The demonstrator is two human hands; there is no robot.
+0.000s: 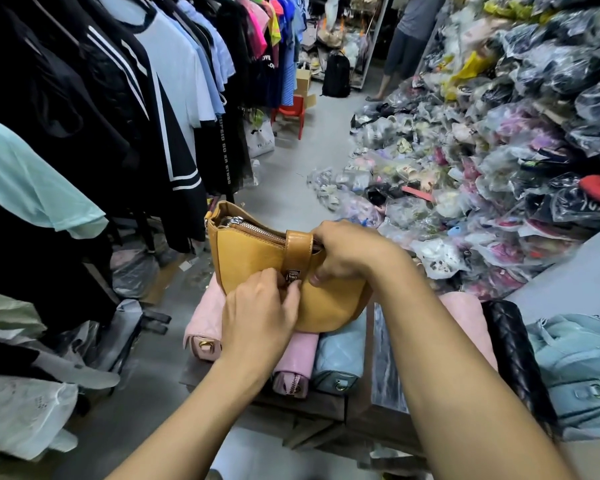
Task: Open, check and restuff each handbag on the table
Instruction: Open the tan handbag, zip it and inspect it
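Opening, I'd say: left hand (257,313) pinches clasp (291,276) on mustard handbag (250,261), right hand (347,251) grips its top; zipper (257,231) next.

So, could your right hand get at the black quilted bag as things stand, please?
Probably yes, once it lets go: the right hand grips the top of the mustard bag while the left hand pinches its clasp. The black quilted bag lies uncovered just right of that forearm, with nothing on top.
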